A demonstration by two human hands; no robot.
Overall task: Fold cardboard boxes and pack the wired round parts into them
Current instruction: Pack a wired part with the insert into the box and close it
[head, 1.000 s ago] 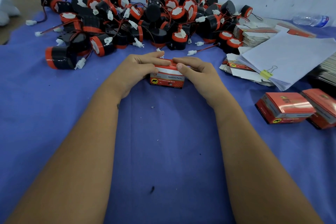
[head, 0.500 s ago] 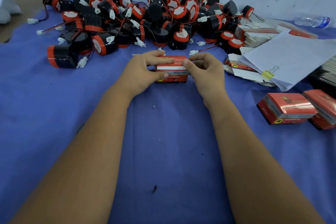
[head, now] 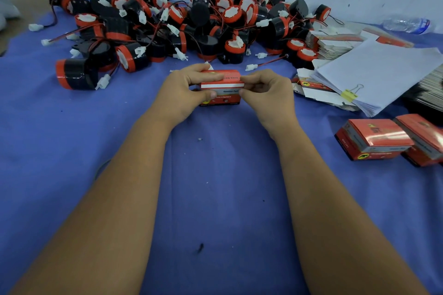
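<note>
Small red-and-white printed cardboard box [head: 221,87] gripped at both ends, just in front of the pile of black-and-red wired round parts [head: 187,29].
Left hand [head: 185,93] grasps its left end, right hand [head: 266,93] pinches its right; long axis left-right, both equally near.

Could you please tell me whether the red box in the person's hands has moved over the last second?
Yes. The red box has moved up off the blue cloth and slightly toward the pile of round parts, gripped by both hands.
</note>
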